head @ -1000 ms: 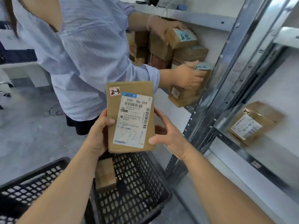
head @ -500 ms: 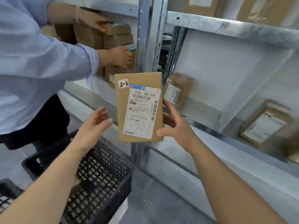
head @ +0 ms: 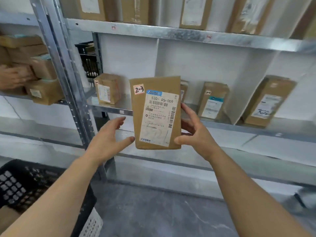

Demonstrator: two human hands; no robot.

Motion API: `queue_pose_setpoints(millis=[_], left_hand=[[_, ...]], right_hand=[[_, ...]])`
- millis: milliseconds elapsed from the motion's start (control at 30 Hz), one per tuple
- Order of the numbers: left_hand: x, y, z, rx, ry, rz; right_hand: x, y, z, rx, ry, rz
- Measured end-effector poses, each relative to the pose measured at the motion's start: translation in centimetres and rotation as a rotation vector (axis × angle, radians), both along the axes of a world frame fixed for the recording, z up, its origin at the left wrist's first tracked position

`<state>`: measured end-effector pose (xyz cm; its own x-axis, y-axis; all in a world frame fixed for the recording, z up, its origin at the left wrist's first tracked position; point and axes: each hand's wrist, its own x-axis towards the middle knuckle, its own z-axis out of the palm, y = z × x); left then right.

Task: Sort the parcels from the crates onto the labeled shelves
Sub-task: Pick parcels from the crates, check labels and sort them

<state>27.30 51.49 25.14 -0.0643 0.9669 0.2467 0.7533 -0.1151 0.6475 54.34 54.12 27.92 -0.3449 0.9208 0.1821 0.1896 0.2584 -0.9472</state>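
You are in the placing step: one parcel (head: pixel 156 113) is out of the crate and held upright in front of the middle shelf (head: pixel 109 109), not yet set down. Your right hand (head: pixel 193 132) grips its right edge, thumb on the front near the lower corner and fingers behind. Your left hand (head: pixel 109 139) is open with the fingers straight. Its thumb tip is just at the lower left corner, and I cannot tell whether it touches.

The red-bordered sticker (head: pixel 138 89) on the parcel reads 2-3. On the shelf behind it, a small box (head: pixel 107 88) seems to be marked 2-1 and a standing parcel (head: pixel 214 100) something like 2-2. The 2-3 spot therefore probably lies further right, towards the tall parcel (head: pixel 268 101). The small red tags on the shelf edges are too blurred to read, so check the tag before you let go. Then carry the parcel right and stand it against the white back panel, clear of its neighbours.

The racking is galvanised metal with a perforated upright post (head: pixel 68 82). The top shelf (head: pixel 188 35) carries more brown parcels. In the bay to the left, another person's hand (head: pixel 10 76) rests on stacked boxes (head: pixel 44 91). A black crate (head: pixel 25 183) sits at your lower left on a grey floor (head: pixel 162 211).
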Motion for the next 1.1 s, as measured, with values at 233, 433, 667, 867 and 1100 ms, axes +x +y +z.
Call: queue_pose_setpoints(millis=[233, 433, 667, 867, 1100], left_hand=[[11.8, 2.3, 2.5, 0.008, 0.067, -0.211], [21.1, 4.5, 2.5, -0.017, 0.105, -0.432], [31.0, 7.9, 1.9, -0.049, 0.149, -0.589], [38.8, 12.4, 2.5, -0.034, 0.184, -0.692], [46.6, 20.2, 3.5, 0.053, 0.298, -0.757]], right_hand=[[11.2, -4.6, 1.6, 0.042, 0.069, -0.260], [19.2, -8.0, 1.0, 0.071, 0.094, -0.500], [27.1, -8.6, 0.5, 0.087, 0.067, -0.684], [34.0, -6.2, 1.2, 0.103, 0.057, -0.760], [41.4, -0.8, 2.7, 0.113, 0.068, -0.782]])
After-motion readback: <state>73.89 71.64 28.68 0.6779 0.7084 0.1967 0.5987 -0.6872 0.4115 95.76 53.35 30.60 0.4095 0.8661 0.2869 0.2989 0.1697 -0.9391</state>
